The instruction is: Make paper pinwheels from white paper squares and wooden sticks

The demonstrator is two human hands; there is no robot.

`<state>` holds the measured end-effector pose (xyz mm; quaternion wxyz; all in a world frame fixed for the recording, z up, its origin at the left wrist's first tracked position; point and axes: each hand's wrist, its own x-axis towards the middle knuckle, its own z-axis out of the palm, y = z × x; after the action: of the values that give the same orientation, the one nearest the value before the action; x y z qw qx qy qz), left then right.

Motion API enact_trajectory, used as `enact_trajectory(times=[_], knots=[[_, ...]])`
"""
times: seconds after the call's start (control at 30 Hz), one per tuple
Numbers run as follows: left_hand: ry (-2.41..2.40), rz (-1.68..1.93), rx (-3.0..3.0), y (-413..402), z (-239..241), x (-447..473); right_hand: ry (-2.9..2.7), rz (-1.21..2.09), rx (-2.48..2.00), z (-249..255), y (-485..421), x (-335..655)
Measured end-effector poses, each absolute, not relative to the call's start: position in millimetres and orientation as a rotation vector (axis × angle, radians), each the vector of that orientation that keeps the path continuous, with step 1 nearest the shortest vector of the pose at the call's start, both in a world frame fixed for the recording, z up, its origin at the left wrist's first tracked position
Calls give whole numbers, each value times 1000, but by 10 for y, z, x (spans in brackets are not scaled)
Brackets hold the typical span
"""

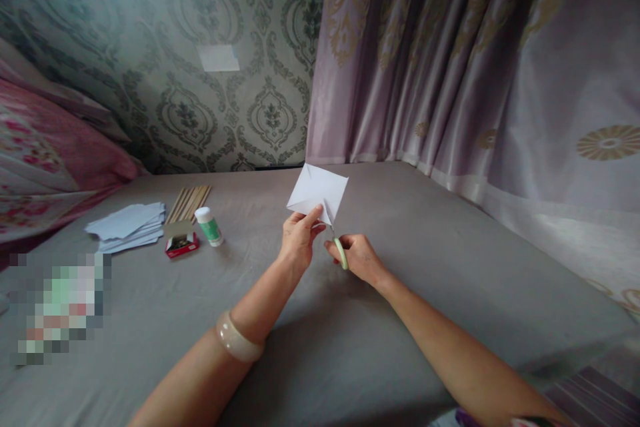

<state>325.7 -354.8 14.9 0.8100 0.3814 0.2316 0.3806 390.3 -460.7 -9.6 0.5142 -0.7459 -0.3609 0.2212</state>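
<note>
Well to the left of the folded white paper (325, 190), a stack of white sheets (127, 223) with uneven edges lay on smooth grey cloth (240, 320). Nearer the paper on that side came a small, open red cardboard box (182, 246) with dark bits inside, a row of slim wooden sticks (190, 202) and a cylindrical bottle (210, 228) with a white cap and green label. Just below the paper, the left hand (299, 235) pinched its near edge between thumb and fingers, keeping the flat, creased square raised. At its near corner were scissors (341, 253) with a pale green handle, gripped by the right hand (360, 257). Farther right of the paper hung a shiny, pleated lilac curtain (450, 80) with gold motifs.
</note>
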Motion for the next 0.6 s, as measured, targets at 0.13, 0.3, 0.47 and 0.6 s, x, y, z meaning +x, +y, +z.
enact_trajectory(times=[0.13,0.3,0.47,0.6], knots=[[489,815,814,-3541,140,3262,-872,522,-1812,-82,-4612,3900],[487,813,796,-3547,152,3266,-868,511,-1831,-76,-4616,3894],[474,810,776,-3548,152,3265,-872,499,-1835,-84,-4613,3901],[470,803,774,-3543,154,3266,-883,504,-1825,-103,-4607,3915]])
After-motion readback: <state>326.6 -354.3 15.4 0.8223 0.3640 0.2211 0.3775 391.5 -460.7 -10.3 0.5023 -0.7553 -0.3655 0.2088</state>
